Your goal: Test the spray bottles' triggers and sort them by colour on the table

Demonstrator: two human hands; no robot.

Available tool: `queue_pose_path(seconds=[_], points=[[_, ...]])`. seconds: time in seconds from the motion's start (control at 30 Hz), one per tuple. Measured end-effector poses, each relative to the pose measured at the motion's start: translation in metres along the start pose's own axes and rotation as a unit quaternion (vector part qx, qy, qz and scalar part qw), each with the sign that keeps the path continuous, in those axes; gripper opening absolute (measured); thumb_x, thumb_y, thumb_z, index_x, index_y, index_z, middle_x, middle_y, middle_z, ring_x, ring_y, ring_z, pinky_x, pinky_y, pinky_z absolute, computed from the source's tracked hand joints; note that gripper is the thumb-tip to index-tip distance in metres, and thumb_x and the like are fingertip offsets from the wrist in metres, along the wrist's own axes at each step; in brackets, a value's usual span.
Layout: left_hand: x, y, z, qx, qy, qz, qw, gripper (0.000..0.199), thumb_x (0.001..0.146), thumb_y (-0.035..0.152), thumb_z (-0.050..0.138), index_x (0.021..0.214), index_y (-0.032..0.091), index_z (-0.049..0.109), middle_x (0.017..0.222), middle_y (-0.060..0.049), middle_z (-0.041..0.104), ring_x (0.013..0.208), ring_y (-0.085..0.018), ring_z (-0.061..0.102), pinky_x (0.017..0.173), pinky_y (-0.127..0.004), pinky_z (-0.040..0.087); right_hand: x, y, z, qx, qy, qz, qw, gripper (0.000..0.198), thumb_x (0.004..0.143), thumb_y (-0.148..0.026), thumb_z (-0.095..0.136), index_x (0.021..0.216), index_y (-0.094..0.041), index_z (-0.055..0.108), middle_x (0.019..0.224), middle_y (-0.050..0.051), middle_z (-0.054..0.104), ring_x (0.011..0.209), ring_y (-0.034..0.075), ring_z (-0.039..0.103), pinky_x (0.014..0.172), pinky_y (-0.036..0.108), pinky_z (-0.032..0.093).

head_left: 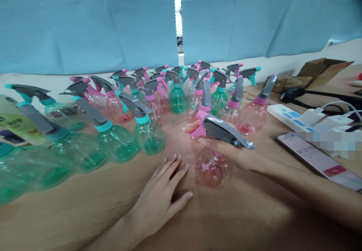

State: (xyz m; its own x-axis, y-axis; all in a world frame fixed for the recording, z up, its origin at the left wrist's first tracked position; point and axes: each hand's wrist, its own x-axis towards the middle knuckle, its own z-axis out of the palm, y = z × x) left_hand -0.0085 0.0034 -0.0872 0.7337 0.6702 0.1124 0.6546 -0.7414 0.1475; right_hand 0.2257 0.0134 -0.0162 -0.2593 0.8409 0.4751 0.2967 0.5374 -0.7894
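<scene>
My right hand point(237, 153) is closed around the neck of a pink spray bottle point(213, 170), below its grey head and pink trigger. Fingertips show on the far side of the trigger, and the thumb lies on the near side. The bottle's clear pink body is over the brown tabletop point(226, 220); whether its base touches cannot be told. Flat on the tabletop, left of that bottle, rests my left hand point(158, 194), fingers spread and holding nothing. A green spray bottle point(149, 139) stands just beyond the left fingertips. Another pink spray bottle point(251, 117) is right of the held one.
Several green and pink spray bottles crowd the back and left, including a green one point(178, 99) mid-back. On the right lie a phone point(316, 160), a white power strip point(291, 119) with plugs and cables, and an open cardboard box point(319, 73). Blue cloth point(85, 24) hangs behind.
</scene>
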Motion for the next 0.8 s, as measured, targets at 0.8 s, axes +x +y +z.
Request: queue_pose_path(seconds=[0.8], points=[[-0.0002,0.0009,-0.0001,-0.003,-0.004,-0.006,1.0,0.058,0.093,0.051,0.048,0.141,0.018,0.043,0.152,-0.013,0.034,0.139,-0.032,0.032,0.109,-0.053,0.035,0.002,0.0067,0.0057,0.064,-0.012,0.03,0.997,0.03,0.078,-0.018,0.058,0.107,-0.026,0.062,0.071,-0.003,0.059,0.061,0.015,0.056,0.064,0.03,0.051]])
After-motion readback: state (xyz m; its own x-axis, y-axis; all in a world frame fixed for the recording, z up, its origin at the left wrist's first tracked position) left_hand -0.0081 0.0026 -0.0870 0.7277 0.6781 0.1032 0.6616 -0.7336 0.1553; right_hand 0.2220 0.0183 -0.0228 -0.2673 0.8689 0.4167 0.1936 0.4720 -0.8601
